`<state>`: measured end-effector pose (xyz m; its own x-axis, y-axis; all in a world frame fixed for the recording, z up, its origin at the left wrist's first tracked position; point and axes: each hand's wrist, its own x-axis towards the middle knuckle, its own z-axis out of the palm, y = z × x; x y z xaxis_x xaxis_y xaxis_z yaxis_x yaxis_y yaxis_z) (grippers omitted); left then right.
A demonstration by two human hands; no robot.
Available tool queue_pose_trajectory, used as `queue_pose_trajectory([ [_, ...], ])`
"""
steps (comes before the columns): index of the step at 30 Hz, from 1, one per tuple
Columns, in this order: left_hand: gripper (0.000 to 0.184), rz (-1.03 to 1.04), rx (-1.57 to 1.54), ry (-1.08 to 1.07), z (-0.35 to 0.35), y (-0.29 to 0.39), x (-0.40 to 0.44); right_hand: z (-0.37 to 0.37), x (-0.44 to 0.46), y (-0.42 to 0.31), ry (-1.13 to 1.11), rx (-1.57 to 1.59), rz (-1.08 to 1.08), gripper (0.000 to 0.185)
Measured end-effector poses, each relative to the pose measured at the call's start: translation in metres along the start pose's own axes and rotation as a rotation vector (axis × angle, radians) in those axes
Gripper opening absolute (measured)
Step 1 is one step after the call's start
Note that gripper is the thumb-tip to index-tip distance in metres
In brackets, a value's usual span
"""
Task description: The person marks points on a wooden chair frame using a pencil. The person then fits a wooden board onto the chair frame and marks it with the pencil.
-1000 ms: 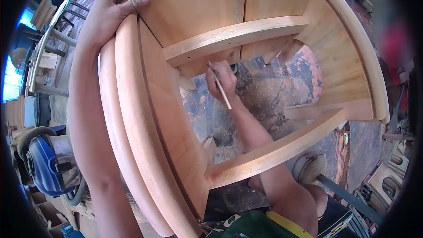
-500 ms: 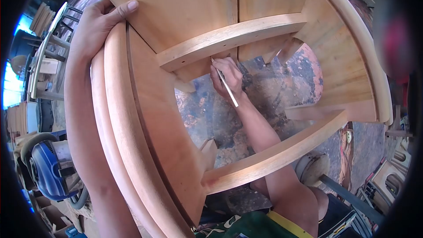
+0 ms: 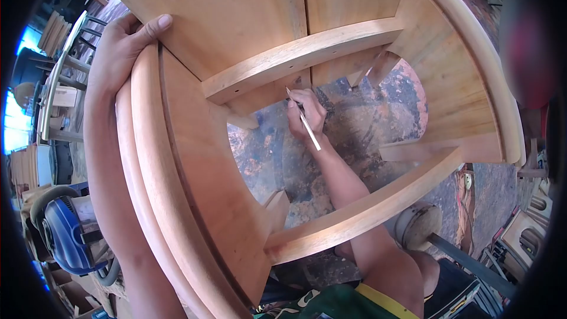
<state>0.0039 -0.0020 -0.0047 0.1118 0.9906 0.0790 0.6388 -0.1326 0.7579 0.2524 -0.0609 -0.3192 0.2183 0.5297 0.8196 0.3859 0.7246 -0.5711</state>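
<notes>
A wooden furniture frame (image 3: pixel 204 153) with curved sides fills the middle of the head view. My left hand (image 3: pixel 127 44) grips its upper left corner, thumb over the edge and the other fingers hidden behind. Inside the frame, my right hand (image 3: pixel 308 115) is closed around a slim pale pencil (image 3: pixel 311 134). The pencil's tip points up toward the wood just beneath the upper crossbar (image 3: pixel 307 47), which has several small dark holes. Whether the tip touches the wood, I cannot tell. My right forearm passes under the lower curved crossbar (image 3: pixel 366 204).
At the left stands a blue machine (image 3: pixel 68 236) with a hose. Stacked boards (image 3: pixel 54 31) lie farther back. A round container (image 3: pixel 418 224) and a grey bar (image 3: pixel 466 263) are at lower right, near wooden parts (image 3: pixel 528 233). The stained floor (image 3: pixel 348 142) shows through the frame.
My right hand and the pencil have drawn slightly down, away from the upper crossbar. The frame and my left hand appear shifted a little to the left in view.
</notes>
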Motion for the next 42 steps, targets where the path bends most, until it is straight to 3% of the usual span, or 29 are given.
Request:
queue_pose_trajectory([
  [5,0.067,0.01,-0.058,0.04,-0.001,-0.01,0.004,0.008,0.001,0.006,0.07,-0.009,-0.023,0.018],
  [11,0.068,0.027,-0.069,0.04,0.002,-0.01,0.004,0.001,-0.004,0.009,-0.063,-0.017,-0.02,0.019],
  [16,0.068,0.042,0.008,0.04,-0.002,-0.014,0.007,-0.009,0.015,0.008,-0.006,-0.028,-0.077,0.02],
  [22,0.071,-0.019,0.001,0.026,-0.001,-0.004,0.003,-0.017,0.003,0.015,-0.131,-0.037,-0.052,0.019],
  [25,0.07,-0.022,-0.071,0.004,0.0,-0.005,0.002,-0.019,0.007,0.021,-0.053,-0.069,-0.061,0.023],
  [35,0.068,-0.007,-0.092,0.003,0.001,-0.006,0.003,-0.031,0.003,0.026,-0.139,-0.1,-0.053,0.02],
  [39,0.065,0.013,-0.16,-0.039,-0.001,-0.006,0.004,-0.035,-0.011,0.006,-0.101,-0.023,0.084,0.009],
  [40,0.064,-0.016,-0.041,-0.034,-0.005,-0.003,0.004,-0.039,-0.018,-0.005,-0.104,-0.016,0.131,0.006],
  [42,0.061,0.081,-0.078,-0.004,0.0,-0.01,0.005,-0.048,-0.039,-0.032,-0.102,-0.029,0.271,0.003],
])
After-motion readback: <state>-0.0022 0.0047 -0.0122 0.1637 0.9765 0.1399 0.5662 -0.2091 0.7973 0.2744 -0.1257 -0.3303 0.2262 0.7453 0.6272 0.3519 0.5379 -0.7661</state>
